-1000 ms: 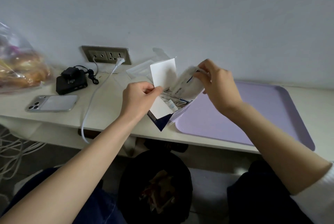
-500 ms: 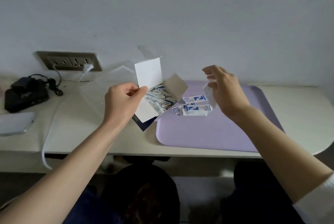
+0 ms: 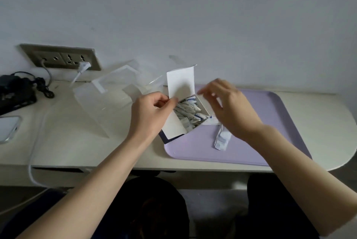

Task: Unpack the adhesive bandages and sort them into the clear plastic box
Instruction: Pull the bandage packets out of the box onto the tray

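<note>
Since half a second back: the right hand (image 3: 229, 109) has dropped from its raised spot over the tray and come in to the carton's mouth. The view has also swung down and left a little. The loose bandages on the tray now lie lower and askew.

Left hand (image 3: 152, 115): thumb and forefinger pinch the near edge of the tall lid flap of the white cardboard carton (image 3: 174, 128), which has a dark blue outside. The carton sits tilted, mouth open toward 1 o'clock, straddling the tray's left edge.

Right hand: motion-blurred, fingers bent, tips at the carton's short right flap. Cannot tell whether it grips anything.

Paper-wrapped adhesive bandages (image 3: 188, 110), white with blue print: a packed heap inside the carton. A few loose wrapped bandages (image 3: 222, 139) lie on the flat lilac plastic tray (image 3: 270, 123), at 4 o'clock of the carton, partly under the right wrist.

Clear plastic box (image 3: 108, 103): at 9 o'clock of the carton, just beside the left hand, lid raised toward the wall; no bandages seen in it.

Cream tabletop (image 3: 77, 148) carries everything. Far left: black charger block with cord (image 3: 13, 94) and a phone (image 3: 7, 126) at the frame edge. A grey wall socket (image 3: 61, 59) sits at 10 o'clock with a white plug (image 3: 83, 66) in it.
</note>
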Demonstrator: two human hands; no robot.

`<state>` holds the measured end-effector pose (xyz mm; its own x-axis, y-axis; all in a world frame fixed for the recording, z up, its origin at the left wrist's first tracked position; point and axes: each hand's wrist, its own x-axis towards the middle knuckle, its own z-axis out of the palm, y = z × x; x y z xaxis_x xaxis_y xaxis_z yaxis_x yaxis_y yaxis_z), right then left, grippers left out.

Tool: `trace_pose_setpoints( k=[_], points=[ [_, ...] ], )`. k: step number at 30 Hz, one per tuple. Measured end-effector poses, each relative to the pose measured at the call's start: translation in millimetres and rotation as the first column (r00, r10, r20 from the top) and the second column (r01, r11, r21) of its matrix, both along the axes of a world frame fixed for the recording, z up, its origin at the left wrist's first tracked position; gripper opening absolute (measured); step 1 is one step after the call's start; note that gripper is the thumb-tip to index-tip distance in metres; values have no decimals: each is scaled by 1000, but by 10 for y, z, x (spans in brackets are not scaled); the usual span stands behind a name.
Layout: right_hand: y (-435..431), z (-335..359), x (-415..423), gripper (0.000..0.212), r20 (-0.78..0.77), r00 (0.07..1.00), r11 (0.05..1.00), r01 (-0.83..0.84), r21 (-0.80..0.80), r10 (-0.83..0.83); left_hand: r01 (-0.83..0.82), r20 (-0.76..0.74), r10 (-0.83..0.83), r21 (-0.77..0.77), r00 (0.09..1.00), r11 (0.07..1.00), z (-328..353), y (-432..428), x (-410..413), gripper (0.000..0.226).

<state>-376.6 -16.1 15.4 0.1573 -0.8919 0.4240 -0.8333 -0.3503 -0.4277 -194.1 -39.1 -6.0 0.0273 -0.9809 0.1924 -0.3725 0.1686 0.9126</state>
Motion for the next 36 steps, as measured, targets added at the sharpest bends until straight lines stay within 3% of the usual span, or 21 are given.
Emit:
trace_pose_setpoints(
  k=[2,4,18,22,25,29,32,36],
  points=[
    [42,-21,74,16,-111,993,982,-20,186,41,39,20,-38,-23,999,999,4,26,-20,27],
    [59,-59,110,17,-118,992,955,5,297,32,61,42,-59,-35,997,998,6,44,-27,30],
    [56,-66,177,18,-289,957,971,103,215,-38,78,20,-77,-27,997,997,-7,60,-13,31],
    [38,-103,174,16,-396,918,975,85,206,3,94,92,-88,-68,992,993,22,106,-47,32],
    [0,-76,141,24,-310,949,986,100,131,-55,72,104,-63,-88,993,994,61,87,-18,30],
    [-50,22,35,19,14,992,991,125,40,-125,-4,103,14,-95,995,995,78,-8,72,27],
    [-90,77,-91,7,241,951,981,193,28,-195,-66,87,77,-121,993,990,78,-61,117,28],
    [-119,110,-268,17,262,917,950,312,-8,-299,-120,98,140,-183,985,976,83,-90,144,24]
  ],
)
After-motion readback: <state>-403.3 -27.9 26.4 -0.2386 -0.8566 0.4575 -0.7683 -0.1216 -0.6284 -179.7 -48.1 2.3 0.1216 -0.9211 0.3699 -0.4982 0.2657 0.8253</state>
